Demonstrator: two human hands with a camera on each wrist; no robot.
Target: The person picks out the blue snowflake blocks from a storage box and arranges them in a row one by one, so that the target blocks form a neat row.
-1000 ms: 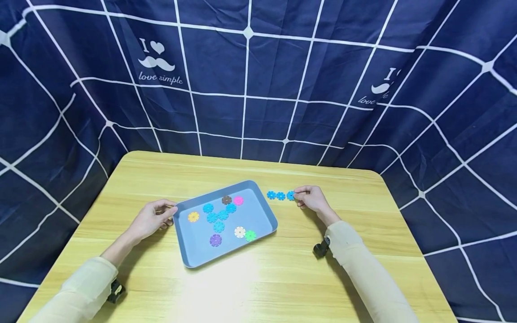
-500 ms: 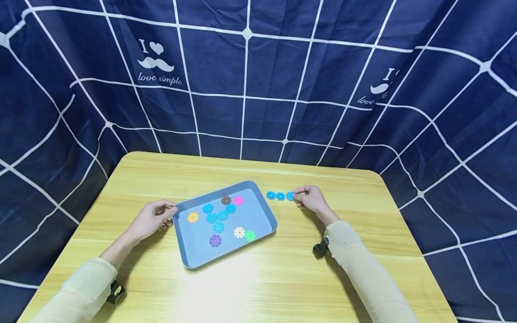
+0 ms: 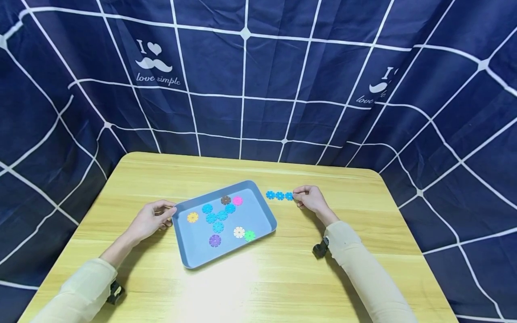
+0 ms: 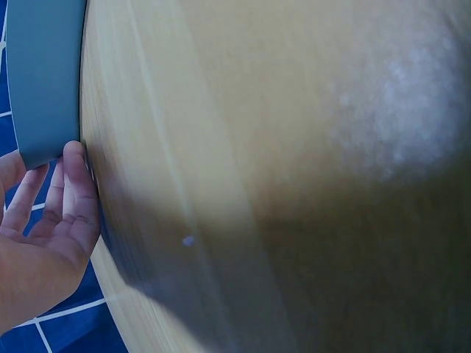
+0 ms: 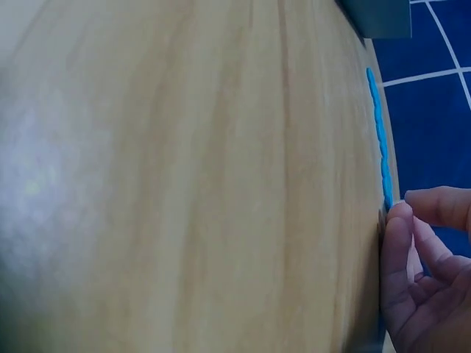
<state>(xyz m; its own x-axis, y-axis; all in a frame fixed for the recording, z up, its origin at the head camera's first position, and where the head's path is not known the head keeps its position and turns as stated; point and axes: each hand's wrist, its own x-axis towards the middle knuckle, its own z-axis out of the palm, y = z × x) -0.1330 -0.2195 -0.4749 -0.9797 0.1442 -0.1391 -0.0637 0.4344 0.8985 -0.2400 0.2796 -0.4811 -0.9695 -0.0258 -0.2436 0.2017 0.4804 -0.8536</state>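
In the head view, my left hand (image 3: 151,220) grips the upper left corner of a grey-blue tray (image 3: 194,249), thumb at the rim. The left wrist view shows the fingers against the tray's outer wall (image 4: 45,81). My right hand (image 3: 314,199) pinches the right end of a row of three blue snowflake building discs (image 3: 280,195), right of the tray. Edge-on in the right wrist view, the blue row (image 5: 380,132) lies nearly flat along the table, its near end between thumb and finger. Whether the discs interlock is too small to tell.
Inside the tray lie several blue discs (image 3: 218,227), plus single yellow (image 3: 192,217), brown (image 3: 225,200), pink (image 3: 238,201), cream (image 3: 239,232), green (image 3: 249,235) and purple discs (image 3: 215,241). A navy grid curtain (image 3: 218,112) surrounds the wooden table (image 3: 323,287).
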